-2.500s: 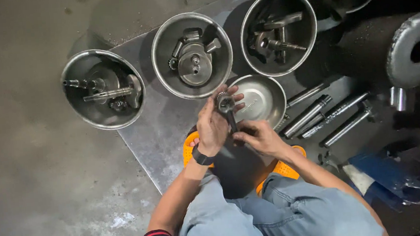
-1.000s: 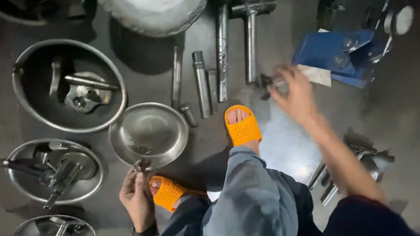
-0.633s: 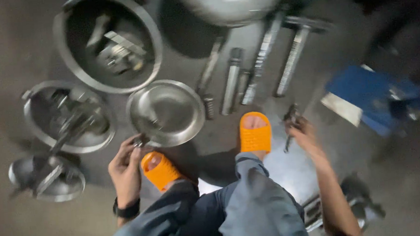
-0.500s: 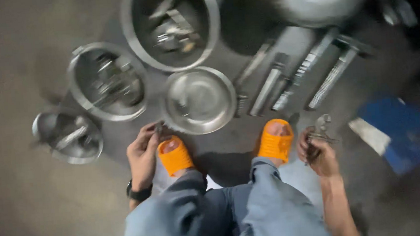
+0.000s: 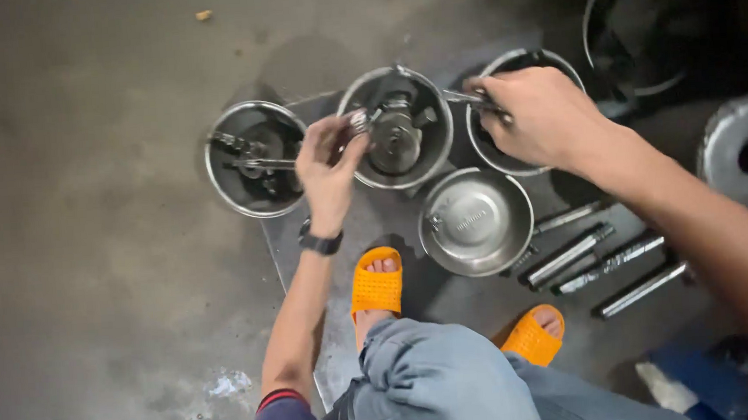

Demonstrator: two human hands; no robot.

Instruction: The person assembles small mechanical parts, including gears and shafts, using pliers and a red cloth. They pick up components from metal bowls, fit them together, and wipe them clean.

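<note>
Steel bowls everywhere, both your hands busy over them.

Your left hand (image 5: 329, 165) pinches a small metal part (image 5: 359, 120) at the middle bowl (image 5: 396, 128) rim; your right hand (image 5: 536, 115) grips a thin metal tool (image 5: 464, 97) over the right bowl (image 5: 521, 112), empty bowl (image 5: 476, 220) just below.

My round steel bowls (image 5: 476, 220) shine silver-grey, the machined parts inside them darker grey. My ribbed rubber slippers (image 5: 376, 285) are bright orange, my trousers (image 5: 443, 387) pale blue-grey. A black band (image 5: 320, 242) circles my left wrist. The concrete floor (image 5: 88, 256) is mottled dull grey.
</note>
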